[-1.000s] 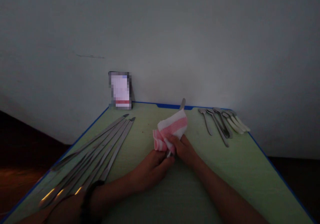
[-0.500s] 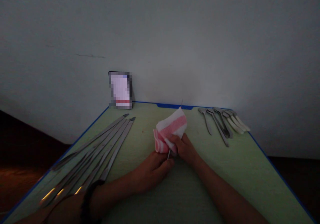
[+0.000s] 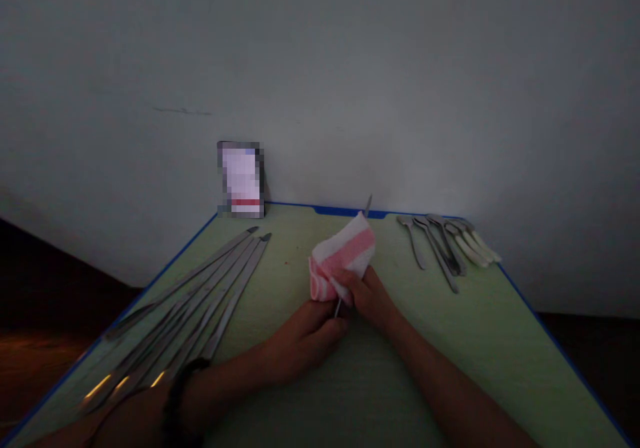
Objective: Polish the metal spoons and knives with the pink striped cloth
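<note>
Near the middle of the table, my left hand is closed on the near end of a metal table knife. A pink-and-white striped cloth wraps around the knife's middle, hiding most of it. The blade tip sticks out beyond the cloth's far corner, and a short stretch of metal shows between my hands. My right hand pinches the cloth around the knife, thumb on top. Several metal table knives lie fanned out to the left, partly behind my left forearm.
Several spoons, some with white handles, lie at the table's right side. A phone with a blurred screen leans against the wall at the back left. The pale green table has a blue edge, and the wall stands right behind it.
More of the blade tip shows past the cloth's far corner. The cloth's near left part has shifted slightly up and right. My hands have hardly moved.
</note>
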{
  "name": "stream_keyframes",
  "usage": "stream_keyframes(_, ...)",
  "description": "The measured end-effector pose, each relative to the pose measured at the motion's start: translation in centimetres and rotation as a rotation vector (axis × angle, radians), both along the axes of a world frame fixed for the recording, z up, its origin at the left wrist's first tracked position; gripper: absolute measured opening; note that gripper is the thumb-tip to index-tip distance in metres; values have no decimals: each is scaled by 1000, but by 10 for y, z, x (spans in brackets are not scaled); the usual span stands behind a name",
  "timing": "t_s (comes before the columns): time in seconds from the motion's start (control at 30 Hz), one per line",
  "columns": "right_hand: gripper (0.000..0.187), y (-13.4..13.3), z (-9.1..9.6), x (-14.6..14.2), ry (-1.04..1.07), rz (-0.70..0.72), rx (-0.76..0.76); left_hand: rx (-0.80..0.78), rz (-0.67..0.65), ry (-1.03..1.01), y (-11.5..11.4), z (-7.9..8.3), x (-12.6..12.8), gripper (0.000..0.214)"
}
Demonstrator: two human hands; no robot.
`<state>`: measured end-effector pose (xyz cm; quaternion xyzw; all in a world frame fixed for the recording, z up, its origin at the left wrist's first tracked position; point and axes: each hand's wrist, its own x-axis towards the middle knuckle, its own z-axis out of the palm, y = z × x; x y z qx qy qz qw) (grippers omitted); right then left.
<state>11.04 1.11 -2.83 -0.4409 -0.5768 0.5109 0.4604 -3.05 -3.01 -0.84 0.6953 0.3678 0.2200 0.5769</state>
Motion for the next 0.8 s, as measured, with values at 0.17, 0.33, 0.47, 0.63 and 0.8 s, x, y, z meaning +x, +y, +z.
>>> stream_keyframes(0.17,24,-2,1,1,-39,42,32,-53,-12,-24,0,1,0,17)
stream_keyframes(0.33,26,-2,2,1,-53,39,39,-76,36,0,-1,1,0,18)
stream_keyframes(0.47,26,-2,1,-1,-68,54,69,-145,111,17,-2,-1,3,31)
stream_keyframes(0.63,27,-2,3,-2,-34,-40,-1,-22,79,88,0,4,3,36)
stream_keyframes(0.8,22,7,0,7,59,-303,-83,120,-18,196,0,12,2,33)
